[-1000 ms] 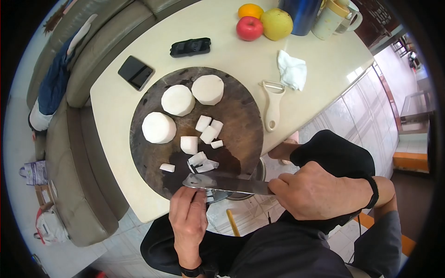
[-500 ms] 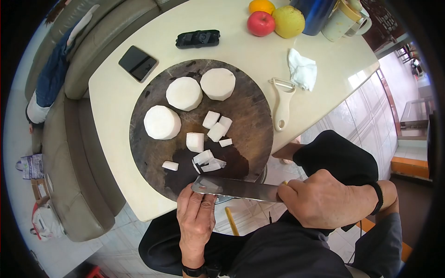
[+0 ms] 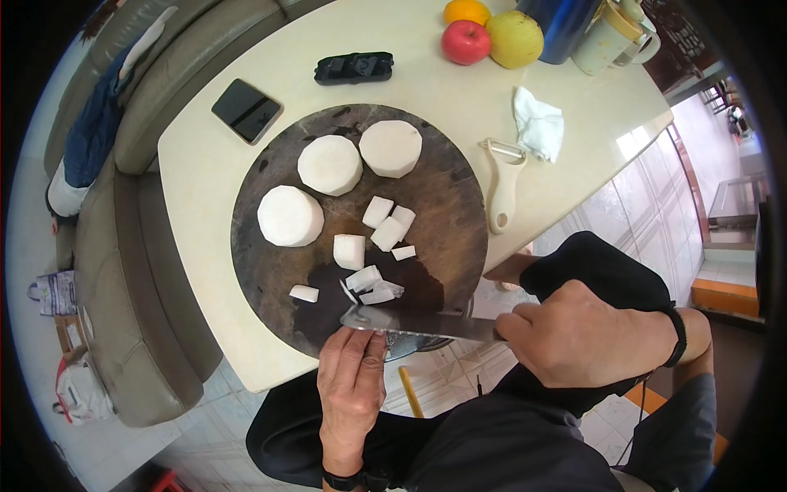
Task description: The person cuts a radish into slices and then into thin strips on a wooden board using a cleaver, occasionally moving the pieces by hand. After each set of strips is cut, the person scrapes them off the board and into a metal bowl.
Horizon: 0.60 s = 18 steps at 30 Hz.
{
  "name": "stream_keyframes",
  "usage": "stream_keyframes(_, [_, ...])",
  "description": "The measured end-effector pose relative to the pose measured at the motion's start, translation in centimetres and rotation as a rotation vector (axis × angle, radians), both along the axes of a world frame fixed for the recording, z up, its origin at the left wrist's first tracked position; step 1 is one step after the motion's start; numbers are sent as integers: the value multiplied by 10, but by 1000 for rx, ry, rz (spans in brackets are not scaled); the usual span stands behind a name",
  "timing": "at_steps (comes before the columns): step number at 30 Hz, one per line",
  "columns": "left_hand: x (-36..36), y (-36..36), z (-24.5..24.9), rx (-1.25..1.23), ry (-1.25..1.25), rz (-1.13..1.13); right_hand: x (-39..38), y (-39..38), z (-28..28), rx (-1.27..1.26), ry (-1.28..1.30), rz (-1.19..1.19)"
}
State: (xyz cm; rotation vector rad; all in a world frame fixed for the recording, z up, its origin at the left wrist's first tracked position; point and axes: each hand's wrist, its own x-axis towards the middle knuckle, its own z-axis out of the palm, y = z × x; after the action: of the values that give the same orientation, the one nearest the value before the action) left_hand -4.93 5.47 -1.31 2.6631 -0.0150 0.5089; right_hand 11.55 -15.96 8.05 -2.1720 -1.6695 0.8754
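Observation:
My right hand [image 3: 578, 338] grips the handle of a large knife [image 3: 418, 322], whose blade lies flat over the near edge of the round dark cutting board [image 3: 443, 197]. My left hand [image 3: 351, 385] sits just under the blade tip, fingers touching its underside. On the board lie three thick white radish rounds [image 3: 329, 164] and several smaller cut chunks [image 3: 375, 287] near the blade.
A white peeler [image 3: 502, 189] and crumpled tissue [image 3: 539, 123] lie right of the board. A phone [image 3: 247, 110], a black case [image 3: 353, 67], an apple [image 3: 465, 41], other fruit and mugs sit at the table's far side. A metal bowl [image 3: 410, 344] is below the table edge. Sofa at left.
The knife and both hands have shifted slightly right along the board's near edge. The view has drifted a little; the pieces on the board stay in place.

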Motion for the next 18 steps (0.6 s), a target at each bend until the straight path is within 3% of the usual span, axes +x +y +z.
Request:
stream_keyframes(12, [-4,0,-2,-18,36,12,-6,-1,1,84,-5,-11])
stream_keyframes(18, [-6,0,-4,-31,55,-10,-16,-1,1,71,-150,85])
